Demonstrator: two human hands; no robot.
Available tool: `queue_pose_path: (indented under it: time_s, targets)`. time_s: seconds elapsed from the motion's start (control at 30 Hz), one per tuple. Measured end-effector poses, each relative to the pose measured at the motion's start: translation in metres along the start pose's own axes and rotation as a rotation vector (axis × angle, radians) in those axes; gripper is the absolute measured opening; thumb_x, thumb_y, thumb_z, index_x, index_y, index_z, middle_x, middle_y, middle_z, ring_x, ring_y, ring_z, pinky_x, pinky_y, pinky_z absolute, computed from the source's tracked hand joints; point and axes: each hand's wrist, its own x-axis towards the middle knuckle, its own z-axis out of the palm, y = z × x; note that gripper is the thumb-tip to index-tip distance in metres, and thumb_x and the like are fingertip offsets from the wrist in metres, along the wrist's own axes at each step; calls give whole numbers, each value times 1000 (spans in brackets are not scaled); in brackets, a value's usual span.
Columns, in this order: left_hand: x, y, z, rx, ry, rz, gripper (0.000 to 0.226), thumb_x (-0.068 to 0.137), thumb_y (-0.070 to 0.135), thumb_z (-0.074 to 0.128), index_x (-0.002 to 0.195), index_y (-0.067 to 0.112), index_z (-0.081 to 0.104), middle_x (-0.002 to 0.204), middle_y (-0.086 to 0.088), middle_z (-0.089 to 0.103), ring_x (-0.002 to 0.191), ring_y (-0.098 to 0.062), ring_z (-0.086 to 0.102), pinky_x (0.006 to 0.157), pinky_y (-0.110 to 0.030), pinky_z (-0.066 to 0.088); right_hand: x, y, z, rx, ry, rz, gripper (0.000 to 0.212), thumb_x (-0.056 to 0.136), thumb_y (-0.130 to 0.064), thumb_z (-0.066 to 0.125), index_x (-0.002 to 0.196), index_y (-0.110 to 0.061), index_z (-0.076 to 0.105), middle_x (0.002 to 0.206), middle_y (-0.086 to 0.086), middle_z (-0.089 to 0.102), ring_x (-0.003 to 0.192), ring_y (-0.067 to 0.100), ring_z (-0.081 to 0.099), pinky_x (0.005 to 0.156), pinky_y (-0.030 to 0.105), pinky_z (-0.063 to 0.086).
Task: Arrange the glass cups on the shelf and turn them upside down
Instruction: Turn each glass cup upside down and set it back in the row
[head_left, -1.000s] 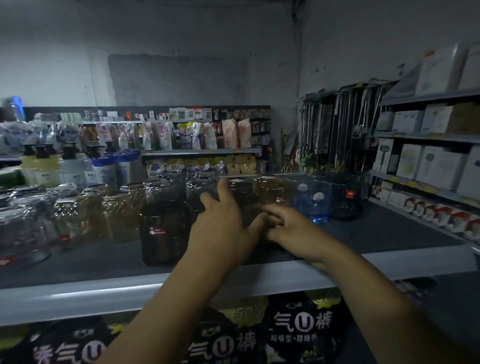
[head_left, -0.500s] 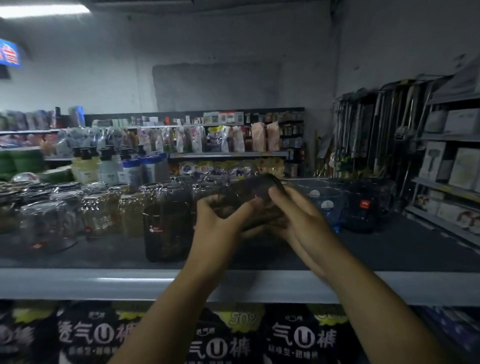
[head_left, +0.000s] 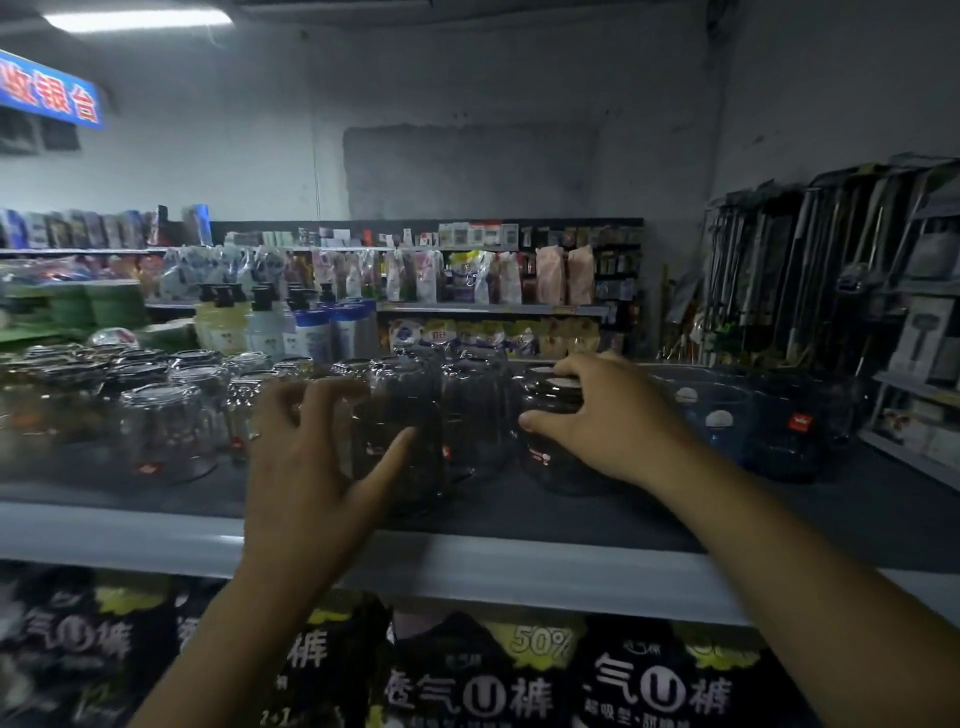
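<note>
Toward the left end of the shelf (head_left: 467, 566), clear glass cups (head_left: 161, 431) stood upside down in rows. The left hand (head_left: 311, 467) hovered at a dark glass cup (head_left: 400, 441) near the front edge, fingers spread and curled, thumb against its side. The right hand (head_left: 618, 415) lay over a smoky cup (head_left: 558, 447) mid-shelf, fingers pressed across its top, thumb on its side. Blue cups (head_left: 727, 421) stood rightward.

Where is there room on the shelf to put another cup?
The shelf is bare along its front strip, right of the right hand and in front of the blue cups. A smaller bare patch lies front left, before the clear cups. The middle is crowded: dark cups stand close together between both hands, left hand included.
</note>
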Motion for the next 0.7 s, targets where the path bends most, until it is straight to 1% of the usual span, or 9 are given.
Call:
queue_pose_path:
  time_s: [0.03,0.1,0.13,0.2,0.27,0.33,0.47,0.6,0.7]
  targets:
    - [3,-7,1,-26,-103,-60,57,77,64,70,123,34,55,129,-4,42,110,-20,51,91,-41,53,4,-6,4,-71,-12,18,67,80,-60,75,131,-21,58,137,8,51,113,28,59,91,36,51]
    - [7,-17,3,-108,-265,-105,62,69,78,66,119,43,52,127,1,45,107,-18,59,91,-44,58,12,-13,12,-150,-20,57,69,79,-61,75,132,-20,56,141,10,49,113,30,60,91,40,54]
    - [9,-21,4,-155,-301,-98,62,67,82,65,116,45,52,122,3,51,101,-14,63,88,-42,60,15,-15,15,-169,-22,77,69,79,-60,75,131,-19,57,143,12,48,111,32,61,90,43,55]
    - [11,-25,6,-212,-334,-73,58,66,79,68,110,44,52,108,7,63,88,-6,67,79,-36,62,20,-16,22,-190,-25,99,63,80,-59,76,125,-17,59,144,13,48,107,32,62,87,44,56]
    - [12,-25,6,-240,-347,-64,54,65,72,71,106,42,52,99,10,69,80,-1,69,74,-32,62,22,-16,28,-184,-37,120,66,81,-58,75,128,-17,57,141,11,49,114,33,60,91,44,55]
    - [12,-25,6,-271,-344,-64,54,63,69,73,104,39,54,94,11,70,78,2,69,73,-34,63,22,-14,34,-184,-40,122,77,81,-59,74,140,-17,48,145,12,45,124,35,55,97,47,53]
    - [13,-20,5,-308,-318,-80,48,61,64,81,91,35,57,82,13,73,72,-3,71,69,-38,62,16,-10,36,-129,-72,156,99,82,-58,75,156,-17,23,158,12,25,137,36,45,107,51,47]
    - [10,-7,6,-370,-302,-86,45,58,57,87,81,31,59,80,16,74,71,-2,71,63,-32,62,3,-3,36,-121,35,200,96,80,-52,79,149,-10,28,143,13,43,128,32,50,103,44,49]
    - [7,5,10,-493,-270,-149,44,56,52,88,76,24,60,77,8,75,68,-7,72,61,-30,60,0,-3,39,-81,77,249,94,79,-56,79,145,-6,35,134,13,53,119,30,56,96,41,53]
